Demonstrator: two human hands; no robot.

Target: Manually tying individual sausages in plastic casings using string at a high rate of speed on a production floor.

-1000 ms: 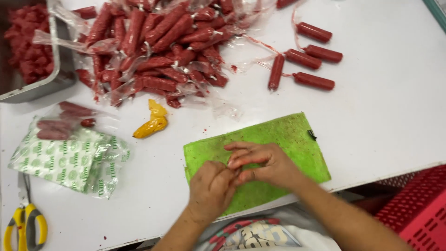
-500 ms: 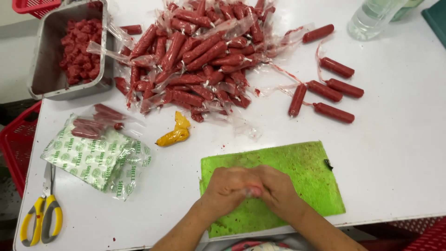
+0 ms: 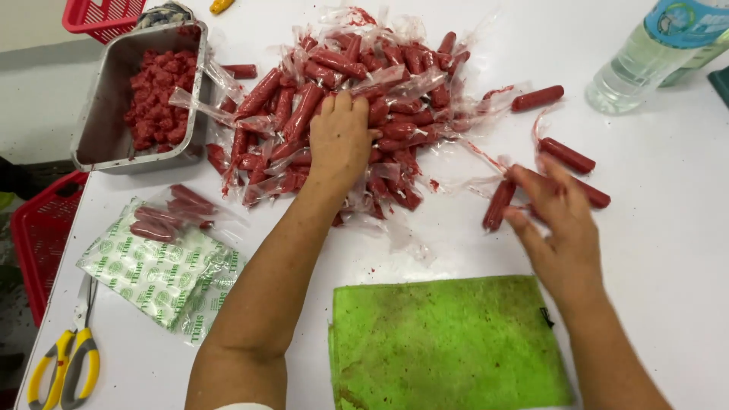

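1. The white counter [image 3: 668, 250] is carrying everything here, and it's looking pretty busy.
2. The big pile [image 3: 357, 114] of red sausages in clear wrap is sitting at the top middle, with loose plastic sticking out all over.
3. A green cloth [image 3: 448, 345] is lying at the near edge, stained and a bit rumpled.
4. A metal tray [image 3: 102, 133] of red minced meat is sitting left of the pile, touching its edge.
5. A stack of green-and-white printed bags [image 3: 159, 273] is lying under the tray, with a few wrapped sausages on top; yellow scissors [image 3: 64, 364] are lying at the near left corner.
6. A clear bottle [image 3: 645, 64] is standing at the top right.
7. The left hand [image 3: 339, 137] is resting palm down on the pile, fingers curled into the sausages. It's looking like a loose grab, but I can't tell whether it's actually got one.
8. The right hand [image 3: 558, 216] is hovering spread out over the loose sausages [image 3: 566, 156] right of the pile, fingertips touching or almost touching one, nothing gripped.
9. My take: picking a single sausage by its middle is going to work better than tugging at the wrap tails, since those are tangling with neighbours. Keeping the loose ones apart from the pile should help too.
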